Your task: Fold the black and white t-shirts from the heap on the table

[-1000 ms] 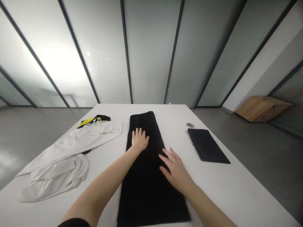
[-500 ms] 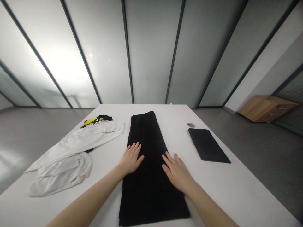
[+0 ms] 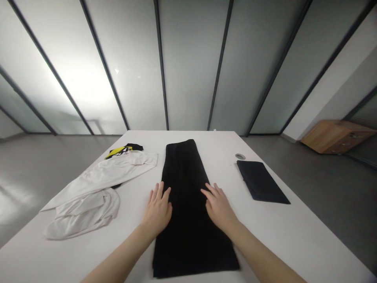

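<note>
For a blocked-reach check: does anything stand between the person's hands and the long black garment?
Nothing visible does. The left hand and right hand both rest directly on the edges of the folded black garment. The white garment lies apart, to the left of the left hand.

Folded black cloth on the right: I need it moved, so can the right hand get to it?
Likely yes: the right hand rests on the black garment, with only white tabletop between it and the folded black cloth.

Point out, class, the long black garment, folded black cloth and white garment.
Long black garment (image 3: 188, 239), head view, its middle.
Folded black cloth (image 3: 261, 182), head view, its centre.
White garment (image 3: 100, 180), head view, its upper fold.
</note>
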`<state>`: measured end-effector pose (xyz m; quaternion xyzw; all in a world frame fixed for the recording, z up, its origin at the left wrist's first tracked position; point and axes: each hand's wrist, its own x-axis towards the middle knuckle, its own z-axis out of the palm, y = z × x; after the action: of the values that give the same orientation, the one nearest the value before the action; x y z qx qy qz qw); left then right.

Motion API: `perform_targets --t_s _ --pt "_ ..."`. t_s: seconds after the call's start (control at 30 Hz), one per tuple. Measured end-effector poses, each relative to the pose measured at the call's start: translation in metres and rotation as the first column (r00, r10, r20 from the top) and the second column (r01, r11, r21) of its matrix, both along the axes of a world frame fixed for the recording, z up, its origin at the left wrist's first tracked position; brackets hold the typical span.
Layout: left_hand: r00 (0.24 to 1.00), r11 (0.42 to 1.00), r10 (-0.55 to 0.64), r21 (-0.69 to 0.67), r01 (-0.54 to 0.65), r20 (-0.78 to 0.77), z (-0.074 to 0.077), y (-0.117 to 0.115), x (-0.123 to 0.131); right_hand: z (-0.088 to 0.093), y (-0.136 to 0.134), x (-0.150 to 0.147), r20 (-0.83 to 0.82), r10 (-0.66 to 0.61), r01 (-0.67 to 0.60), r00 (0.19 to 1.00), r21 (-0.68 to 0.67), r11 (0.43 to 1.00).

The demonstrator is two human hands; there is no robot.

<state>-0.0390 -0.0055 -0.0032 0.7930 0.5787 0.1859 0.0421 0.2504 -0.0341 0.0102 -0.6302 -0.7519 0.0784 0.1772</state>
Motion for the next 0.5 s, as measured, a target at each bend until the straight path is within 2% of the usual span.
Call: perform_targets --t_s 0.07,0.13,0.2,0.23,0.3,0.37,0.43,0.5 --pt "0.992 0.999 -0.046 -0.016 0.049 0.118 0.011 0.007 0.024 0.009 0.011 -0.02 -0.075 0.13 -0.13 0.989 0.005 0.992" --pt "0.949 0.99 -0.067 -0.096 0.101 0.307 0.021 0.023 0.051 0.016 0.029 -0.04 -0.138 0.202 -0.202 0.97 0.014 0.979" --pt "0.87 0.962 -0.008 -0.234 0.142 0.493 0.027 0.041 0.076 0.021 0.049 -0.055 -0.198 0.225 -0.225 0.954 0.024 0.974" --pt "0.853 0.958 0.052 -0.266 0.103 0.519 0.028 0.047 0.086 0.021 0.058 -0.06 -0.196 0.208 -0.21 0.958 0.012 0.978" --pt "0.918 0.972 0.11 -0.232 -0.02 0.382 0.025 0.053 0.099 0.017 0.069 -0.066 -0.135 0.131 -0.135 0.982 -0.027 0.99" --pt "0.977 0.986 0.101 -0.153 -0.072 0.187 0.019 0.049 0.101 0.011 0.072 -0.065 -0.036 0.064 -0.067 0.997 -0.072 0.995" --pt "0.998 0.994 0.039 -0.107 -0.035 0.04 0.013 0.039 0.095 0.006 0.066 -0.059 0.042 0.04 -0.035 0.998 -0.108 0.994" --pt "0.999 0.994 -0.044 -0.096 0.041 -0.031 0.009 0.027 0.084 0.003 0.056 -0.05 0.088 0.039 -0.027 0.995 -0.131 0.991"
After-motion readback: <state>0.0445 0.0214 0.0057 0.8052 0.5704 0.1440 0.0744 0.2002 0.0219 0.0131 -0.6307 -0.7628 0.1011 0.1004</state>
